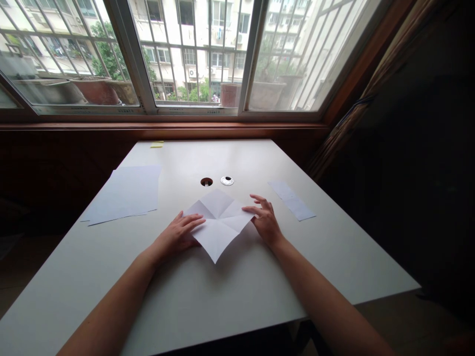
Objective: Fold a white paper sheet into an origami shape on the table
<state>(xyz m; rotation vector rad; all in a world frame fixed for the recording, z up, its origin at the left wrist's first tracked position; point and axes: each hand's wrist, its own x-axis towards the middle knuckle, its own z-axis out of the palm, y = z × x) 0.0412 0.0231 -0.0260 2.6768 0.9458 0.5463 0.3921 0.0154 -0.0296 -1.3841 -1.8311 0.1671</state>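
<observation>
A square sheet of white paper (pixel 217 235) with crossing creases is between my hands at the middle of the table, one corner toward me. Its near corner is raised a little off the tabletop and casts a shadow. My left hand (pixel 181 230) grips the left corner, fingers on top and the thumb hidden beneath. At the right corner, my right hand (pixel 265 220) pinches the edge between the index finger and the thumb, which is mostly hidden under the sheet. The other fingers of that hand are lifted.
On the white table (pixel 230 296), a stack of paper sheets (pixel 129 193) lies at left and a creased paper strip (pixel 291 199) at right. Beyond the folded sheet are a round hole (pixel 207 182) and a round cover (pixel 227 180). A yellow sticky note (pixel 157 144) lies near the window.
</observation>
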